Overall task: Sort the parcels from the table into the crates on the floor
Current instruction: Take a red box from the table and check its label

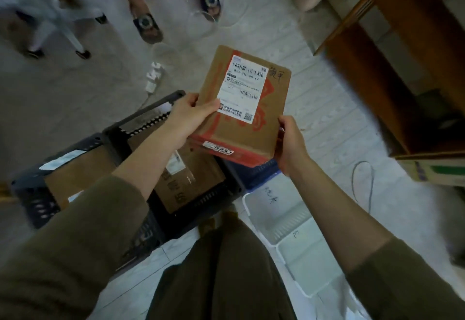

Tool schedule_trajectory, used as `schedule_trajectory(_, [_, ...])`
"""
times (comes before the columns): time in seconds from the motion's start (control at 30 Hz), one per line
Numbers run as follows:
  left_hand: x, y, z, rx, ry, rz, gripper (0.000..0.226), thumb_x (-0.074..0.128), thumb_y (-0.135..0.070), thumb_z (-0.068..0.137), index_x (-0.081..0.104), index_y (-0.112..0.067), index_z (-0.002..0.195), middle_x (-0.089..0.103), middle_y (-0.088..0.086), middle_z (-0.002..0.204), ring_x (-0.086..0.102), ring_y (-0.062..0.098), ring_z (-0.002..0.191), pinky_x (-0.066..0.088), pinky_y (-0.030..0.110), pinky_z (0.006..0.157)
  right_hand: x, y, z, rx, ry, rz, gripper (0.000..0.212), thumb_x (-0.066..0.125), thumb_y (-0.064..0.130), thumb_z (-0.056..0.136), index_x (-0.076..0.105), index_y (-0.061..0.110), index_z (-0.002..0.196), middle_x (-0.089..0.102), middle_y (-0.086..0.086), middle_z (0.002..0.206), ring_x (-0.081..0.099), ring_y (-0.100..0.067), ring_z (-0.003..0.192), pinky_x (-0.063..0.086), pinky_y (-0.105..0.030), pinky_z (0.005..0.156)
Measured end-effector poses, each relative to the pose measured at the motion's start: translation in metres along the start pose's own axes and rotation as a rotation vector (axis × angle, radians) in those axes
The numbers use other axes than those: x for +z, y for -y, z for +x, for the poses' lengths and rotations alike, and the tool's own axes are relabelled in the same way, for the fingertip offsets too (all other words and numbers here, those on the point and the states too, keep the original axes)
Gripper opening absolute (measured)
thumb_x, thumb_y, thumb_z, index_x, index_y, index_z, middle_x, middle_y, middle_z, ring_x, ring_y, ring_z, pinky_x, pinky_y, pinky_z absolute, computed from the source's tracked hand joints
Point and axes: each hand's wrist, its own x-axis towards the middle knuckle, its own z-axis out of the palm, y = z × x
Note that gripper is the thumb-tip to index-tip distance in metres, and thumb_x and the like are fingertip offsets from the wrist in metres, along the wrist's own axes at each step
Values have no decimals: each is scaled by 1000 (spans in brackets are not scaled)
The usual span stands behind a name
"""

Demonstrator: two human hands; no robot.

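Left grip (192, 115), right grip (290, 143) clasp opposite sides of cardboard parcel (269, 118), label up, above dark crate (151, 109); white crate (247, 201) beside.

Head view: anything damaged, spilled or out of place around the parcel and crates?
The parcel looks intact. The odd bits are on the floor: a white power strip lies loose beyond the dark crate, and a wire loop trails right of the white crate.

Brown cardboard parcel (264, 131) with red print and a white shipping label.
It is tilted in the air above a dark crate (151, 111) holding another box (186, 186), near a white crate (284, 221).
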Motion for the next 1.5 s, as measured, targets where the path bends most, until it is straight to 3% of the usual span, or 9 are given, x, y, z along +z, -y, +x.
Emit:
schedule_trajectory(0.13, [26, 28, 55, -43, 62, 88, 33, 64, -33, 87, 59, -15, 114, 67, -5, 93, 66, 12, 80, 55, 28, 71, -12, -25, 52, 48, -77, 48, 28, 42, 21, 93, 48, 20, 66, 51, 11, 50, 46, -7, 56, 39, -20, 53])
schedule_trajectory(0.2, [40, 46, 89, -17, 61, 146, 20, 61, -32, 90, 57, -19, 105, 61, -13, 82, 59, 2, 70, 49, 15, 54, -18, -40, 86, 52, -80, 44, 25, 44, 23, 94, 51, 20, 70, 54, 8, 61, 48, -8, 62, 39, -23, 58])
schedule_trajectory(0.27, [54, 64, 125, 22, 59, 225, 18, 58, -32, 91, 52, -21, 104, 55, -16, 81, 53, -3, 68, 43, 13, 50, -22, -56, 123, 57, -66, 17, 21, 46, 29, 95, 56, 22, 78, 59, 6, 75, 55, -9, 70, 44, -25, 65])
schedule_trajectory(0.5, [91, 132, 235, 106, 95, 369, 28, 60, -36, 88, 52, -21, 111, 57, -12, 91, 56, 8, 85, 47, 21, 70, -38, -119, 242, 72, -59, -1, 10, 53, 37, 94, 59, 29, 90, 64, 10, 95, 61, -8, 87, 50, -31, 75])
schedule_trajectory(0.67, [103, 168, 297, 157, 132, 548, 31, 60, -33, 88, 62, -12, 112, 64, 1, 107, 61, 18, 97, 50, 31, 83, -46, -168, 305, 143, -7, -20, 48, 56, 44, 90, 50, 21, 132, 59, 2, 129, 58, -18, 112, 46, -42, 97])
schedule_trajectory(0.93, [126, 222, 373, 172, 165, 781, 34, 58, -24, 90, 53, -12, 121, 55, 5, 122, 51, 22, 113, 35, 24, 82, -36, -218, 380, 215, -17, 83, 36, 46, 21, 98, 48, 11, 133, 62, -1, 114, 61, -13, 91, 47, -39, 96])
schedule_trajectory(1.1, [129, 239, 410, 159, 154, 866, 41, 60, -20, 90, 51, -10, 129, 53, 9, 131, 49, 26, 120, 39, 29, 95, -24, -239, 420, 212, -14, 102, 35, 44, 16, 99, 45, 2, 131, 57, -11, 127, 60, -15, 88, 49, -39, 91])
schedule_trajectory(1.37, [139, 253, 443, 68, 216, 895, 20, 57, -20, 90, 53, -12, 108, 56, 8, 108, 53, 28, 110, 42, 29, 74, -9, -261, 467, 233, -79, 128, 42, 47, 17, 98, 38, 1, 136, 53, -11, 131, 57, -22, 100, 50, -39, 86])
schedule_trajectory(1.5, [143, 261, 443, -5, 302, 960, 33, 57, -25, 90, 55, -12, 120, 58, 7, 122, 55, 25, 110, 46, 31, 86, -7, -275, 474, 235, -142, 22, 42, 47, 16, 97, 39, 2, 135, 53, -11, 131, 55, -27, 113, 45, -45, 100])
